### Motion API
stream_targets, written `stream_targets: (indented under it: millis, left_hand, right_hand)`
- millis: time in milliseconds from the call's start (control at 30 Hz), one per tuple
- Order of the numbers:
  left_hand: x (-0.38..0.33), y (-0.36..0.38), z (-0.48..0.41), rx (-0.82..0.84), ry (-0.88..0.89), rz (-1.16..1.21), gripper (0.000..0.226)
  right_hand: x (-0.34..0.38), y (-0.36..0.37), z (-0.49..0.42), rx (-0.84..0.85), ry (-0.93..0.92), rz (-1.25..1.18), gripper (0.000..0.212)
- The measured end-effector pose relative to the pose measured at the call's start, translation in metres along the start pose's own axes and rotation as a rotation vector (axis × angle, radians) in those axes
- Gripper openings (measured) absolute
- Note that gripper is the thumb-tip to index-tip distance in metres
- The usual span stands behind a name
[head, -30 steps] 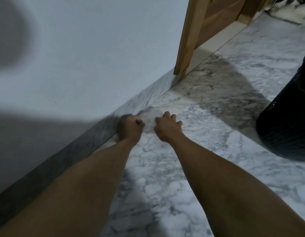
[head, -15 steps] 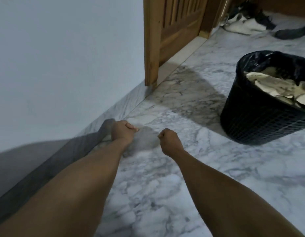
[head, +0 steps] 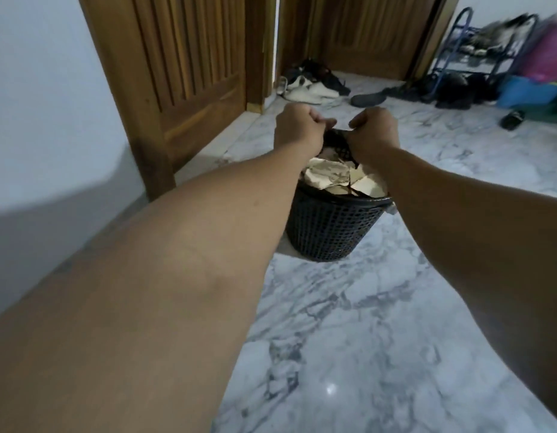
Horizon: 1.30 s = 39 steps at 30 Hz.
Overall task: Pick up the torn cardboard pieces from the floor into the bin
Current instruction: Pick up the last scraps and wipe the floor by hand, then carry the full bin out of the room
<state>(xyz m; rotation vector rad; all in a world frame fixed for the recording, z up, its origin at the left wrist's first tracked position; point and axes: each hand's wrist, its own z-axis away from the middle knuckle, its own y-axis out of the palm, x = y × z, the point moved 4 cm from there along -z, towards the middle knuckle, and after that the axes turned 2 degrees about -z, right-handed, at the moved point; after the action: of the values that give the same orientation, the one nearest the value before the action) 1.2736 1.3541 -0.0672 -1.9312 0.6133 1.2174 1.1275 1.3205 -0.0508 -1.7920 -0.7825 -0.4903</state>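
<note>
My left hand [head: 297, 128] and right hand [head: 373, 132] curl away from me: contents hidden. They cover the far rim of the bin [head: 330, 226]. Beyond my right hand, the rack [head: 486, 54] is blurred.

no writing, label, brand or number can be read. the black mesh bin [head: 330, 229] and the cardboard pieces [head: 327, 176] in it show no legible print, and the things on the shoe rack [head: 458, 42] are too blurred.
</note>
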Motion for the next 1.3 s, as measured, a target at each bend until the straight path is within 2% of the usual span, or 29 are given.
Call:
stream_targets:
  millis: [67,133,200,267,333,400,533,633,700,767,833,900,1000,1167,1300]
  left_hand:
    - [-0.017,0.026,0.007,0.019,0.062,-0.089,0.013]
    - [-0.018,0.047,0.008,0.069,0.073,-0.238,0.014]
    - [-0.004,0.074,0.004,0.177,0.039,-0.386,0.022]
    - [0.012,0.083,0.003,0.183,0.010,-0.506,0.028]
    - [0.020,0.080,0.009,0.143,0.021,-0.622,0.020]
    - [0.026,0.075,0.010,0.148,0.040,-0.665,0.025]
    - [0.035,0.061,0.008,0.211,-0.053,-0.700,0.020]
    - [0.055,0.051,0.004,0.235,-0.108,-0.766,0.052]
    - [0.071,0.046,0.000,0.205,-0.202,-0.635,0.070]
    - [0.079,0.045,-0.001,0.147,-0.329,-0.334,0.084]
    - [0.083,0.042,0.000,0.051,-0.500,-0.002,0.085]
    - [0.095,0.047,-0.007,0.025,-0.614,0.203,0.070]
    - [0.109,0.058,-0.026,0.020,-0.627,0.284,0.045]
    - [0.107,0.075,-0.045,-0.022,-0.651,0.284,0.041]
    - [0.082,0.066,-0.029,-0.025,-0.766,0.291,0.043]
  right_hand:
    - [-0.021,-0.019,-0.006,-0.056,0.017,0.001,0.019]
    - [-0.035,-0.025,-0.004,-0.039,0.012,0.066,0.019]
    - [-0.051,-0.016,-0.004,0.144,-0.004,0.170,0.023]
    - [-0.065,-0.007,-0.002,0.234,0.013,0.226,0.026]
    - [-0.077,-0.006,-0.002,0.177,0.052,0.168,0.017]
    - [-0.087,-0.005,-0.001,0.104,0.104,0.130,0.005]
    - [-0.103,-0.009,0.002,-0.002,0.328,0.113,0.032]
    - [-0.117,-0.006,0.012,-0.022,0.585,0.084,0.059]
    - [-0.126,0.008,0.020,0.038,0.789,-0.231,0.053]
    - [-0.133,0.022,0.022,0.115,0.911,-0.532,0.034]
    - [-0.135,0.028,0.015,0.131,0.915,-0.607,0.021]
    - [-0.135,0.029,0.004,0.115,0.874,-0.600,0.015]
    - [-0.145,0.034,-0.018,0.076,0.845,-0.618,0.022]
    - [-0.156,0.044,-0.041,0.070,0.909,-0.683,0.026]
    - [-0.142,0.039,-0.020,0.283,1.082,-0.665,0.021]
